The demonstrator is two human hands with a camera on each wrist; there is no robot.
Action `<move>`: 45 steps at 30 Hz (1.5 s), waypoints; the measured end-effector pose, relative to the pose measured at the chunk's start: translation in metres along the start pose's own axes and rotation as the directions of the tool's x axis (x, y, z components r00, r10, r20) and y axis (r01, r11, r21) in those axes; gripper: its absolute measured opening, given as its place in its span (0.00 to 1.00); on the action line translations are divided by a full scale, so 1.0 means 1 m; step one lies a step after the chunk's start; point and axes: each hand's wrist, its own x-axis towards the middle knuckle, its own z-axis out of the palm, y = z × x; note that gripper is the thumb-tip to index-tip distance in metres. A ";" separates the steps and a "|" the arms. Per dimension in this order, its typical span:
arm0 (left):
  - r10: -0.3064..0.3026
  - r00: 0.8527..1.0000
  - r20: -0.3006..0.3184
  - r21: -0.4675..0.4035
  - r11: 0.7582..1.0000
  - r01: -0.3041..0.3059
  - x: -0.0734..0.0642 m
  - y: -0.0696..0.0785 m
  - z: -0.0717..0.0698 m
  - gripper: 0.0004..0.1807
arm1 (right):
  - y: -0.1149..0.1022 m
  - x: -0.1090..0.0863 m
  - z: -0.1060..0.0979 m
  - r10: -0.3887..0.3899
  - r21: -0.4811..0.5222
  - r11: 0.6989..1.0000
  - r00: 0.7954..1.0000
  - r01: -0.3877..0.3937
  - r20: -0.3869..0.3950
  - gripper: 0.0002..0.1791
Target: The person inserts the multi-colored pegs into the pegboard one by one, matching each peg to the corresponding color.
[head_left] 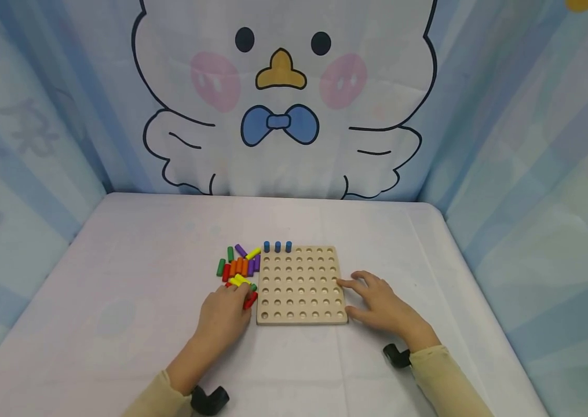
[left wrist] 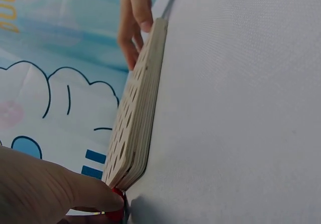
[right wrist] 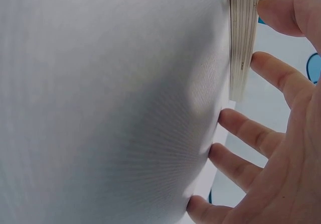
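Observation:
My left hand (head_left: 224, 314) is at the near end of a pile of small coloured pegs, by the board's left edge. Its thumb and a finger pinch a red peg (head_left: 250, 300), also partly visible as a red peg (left wrist: 118, 209) in the left wrist view; the hand hides some pegs. A square wooden pegboard (head_left: 301, 289) with rows of round holes lies flat. Three blue pegs (head_left: 277, 247) stand upright in its far row, from the left corner. My right hand (head_left: 383, 305), fingers spread, touches the board's right edge with thumb and index finger (right wrist: 276, 71).
Left of the board lie loose pegs: green (head_left: 221, 267), orange (head_left: 238, 266), purple (head_left: 240, 250) and yellow (head_left: 254, 253). A white cloth covers the table (head_left: 132, 278). Patterned curtains (head_left: 533, 174) stand at the back and both sides. Black wrist mounts (head_left: 210, 401) are below the sleeves.

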 end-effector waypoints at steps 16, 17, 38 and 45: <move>-0.044 0.997 -0.069 -0.179 0.983 0.031 0.009 -0.007 -0.015 0.12 | 0.002 0.000 0.002 0.018 0.015 1.000 1.000 -0.018 0.016 0.32; -0.049 0.996 -0.072 -0.198 0.980 0.034 0.009 -0.007 -0.016 0.11 | 0.003 0.001 0.002 0.015 0.012 1.000 1.000 -0.015 0.015 0.32; -0.119 0.983 -0.137 -0.514 0.857 0.032 0.049 0.004 -0.009 0.03 | 0.001 0.002 0.002 0.035 0.013 0.999 0.999 -0.035 0.032 0.32; -0.117 0.978 -0.173 -0.508 0.861 0.013 0.063 0.006 -0.004 0.03 | 0.000 0.001 0.001 0.041 0.009 0.999 0.999 -0.041 0.032 0.33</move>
